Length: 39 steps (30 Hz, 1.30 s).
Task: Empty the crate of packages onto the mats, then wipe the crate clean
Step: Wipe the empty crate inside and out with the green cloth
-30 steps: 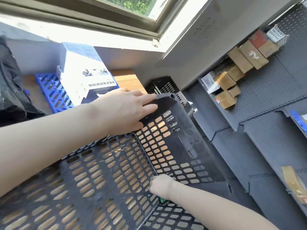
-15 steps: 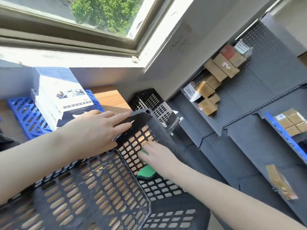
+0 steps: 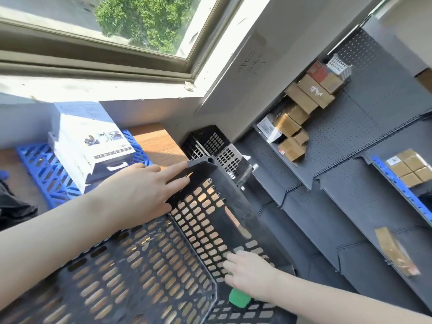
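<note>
Fingers (image 3: 230, 261) of the right hand (image 3: 251, 270) press a green wiping pad (image 3: 239, 298) flat, low on the side wall of the black perforated plastic crate (image 3: 140, 265). That wall runs upward to the corner under the straight-fingered left hand (image 3: 140, 190).

My left hand (image 3: 140, 195) flat, fingers straight and close together, forearm entering from lower left, my right hand (image 3: 251, 270) palm down, fingers extended
</note>
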Tool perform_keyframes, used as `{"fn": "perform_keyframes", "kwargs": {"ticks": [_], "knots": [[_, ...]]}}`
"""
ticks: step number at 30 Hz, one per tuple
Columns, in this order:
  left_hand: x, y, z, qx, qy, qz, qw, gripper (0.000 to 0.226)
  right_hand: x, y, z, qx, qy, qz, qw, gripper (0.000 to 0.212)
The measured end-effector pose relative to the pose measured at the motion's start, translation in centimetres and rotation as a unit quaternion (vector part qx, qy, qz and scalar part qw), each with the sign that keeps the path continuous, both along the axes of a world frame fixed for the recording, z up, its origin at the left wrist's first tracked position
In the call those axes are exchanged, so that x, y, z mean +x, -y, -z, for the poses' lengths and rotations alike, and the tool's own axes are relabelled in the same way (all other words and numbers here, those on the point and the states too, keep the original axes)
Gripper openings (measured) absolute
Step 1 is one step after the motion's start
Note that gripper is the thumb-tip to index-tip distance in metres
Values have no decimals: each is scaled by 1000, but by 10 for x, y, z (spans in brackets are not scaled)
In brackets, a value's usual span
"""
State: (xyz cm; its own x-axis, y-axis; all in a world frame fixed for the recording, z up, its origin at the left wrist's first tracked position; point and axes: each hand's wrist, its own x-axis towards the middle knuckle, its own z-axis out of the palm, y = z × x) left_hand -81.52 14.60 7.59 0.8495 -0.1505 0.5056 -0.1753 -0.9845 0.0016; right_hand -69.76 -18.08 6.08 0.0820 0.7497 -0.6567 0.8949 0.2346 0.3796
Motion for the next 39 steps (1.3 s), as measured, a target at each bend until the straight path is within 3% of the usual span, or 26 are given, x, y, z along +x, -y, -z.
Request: {"fn": "perform_keyframes", "kwargs": {"ticks": [2,4,7,9,11,15,21,23,28,32,35,39], "knots": [[1,-1,-1,-1,4,2,1000,67,6,-27,-8,37,-2,-38,999,23],[1,-1,-1,-3,4,1,1000,66,16,-63,-20,134,-8,-40,990,21],[1,-1,2,-6,6,2,1000,66,29,-121,-42,288,20,-28,957,11],[2,-2,3,-9,11,3,1000,65,34,-144,-50,332,35,-22,943,18],[2,-2,3,-9,13,1,1000,64,37,-144,-46,325,45,-42,944,23],[1,-2,2,-11,-9,3,1000,64,32,-91,-31,234,30,-60,970,9],[-1,0,-3,-3,-61,-13,998,61,5,6,-33,0,-20,-47,999,22],[0,2,-2,-14,-72,-20,997,60,8,4,-34,13,-21,-51,998,21],[-2,-1,-2,-1,-58,-20,998,62,30,-75,-43,168,-18,-75,983,5],[1,-2,0,-5,-54,-15,998,58,58,-154,-59,318,16,-77,945,20],[2,-3,0,-9,-46,-17,999,57,62,-163,-57,310,19,-97,946,17],[0,-3,-1,-7,-73,-10,997,60,42,-110,-51,254,-9,-74,964,8]]}}
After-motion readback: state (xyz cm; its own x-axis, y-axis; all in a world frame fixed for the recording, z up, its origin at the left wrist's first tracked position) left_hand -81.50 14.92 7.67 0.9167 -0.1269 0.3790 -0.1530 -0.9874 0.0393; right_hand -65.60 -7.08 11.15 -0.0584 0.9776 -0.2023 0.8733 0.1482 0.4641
